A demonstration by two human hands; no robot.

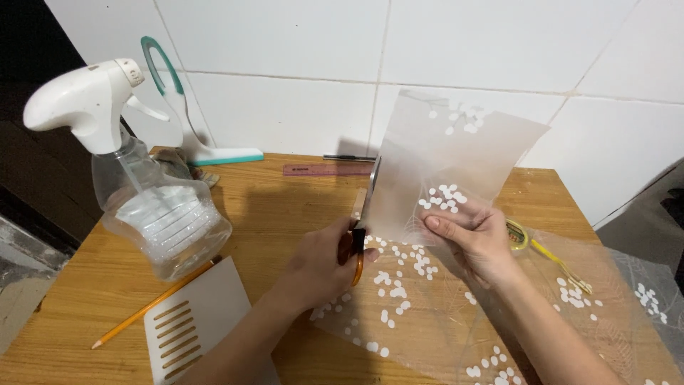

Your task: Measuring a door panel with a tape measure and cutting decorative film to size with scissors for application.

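Partly hidden: scissors [365, 214], orange handles buried in the left hand [320, 267] wrapped around them, blades upright at the film's left edge. One translucent film sheet [456, 160], frosted with white dots, stands above the wooden table [285, 192]; the right hand [474, 239] pinches it. More film lies flat beneath, cut off by the frame. Left of the scissors: one clear ribbed spray bottle [153, 207], one pencil [153, 303], one white slotted card [192, 321].

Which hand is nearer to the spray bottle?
Left. The left hand holds scissors just right of the spray bottle; the right hand is farther right, holding film.
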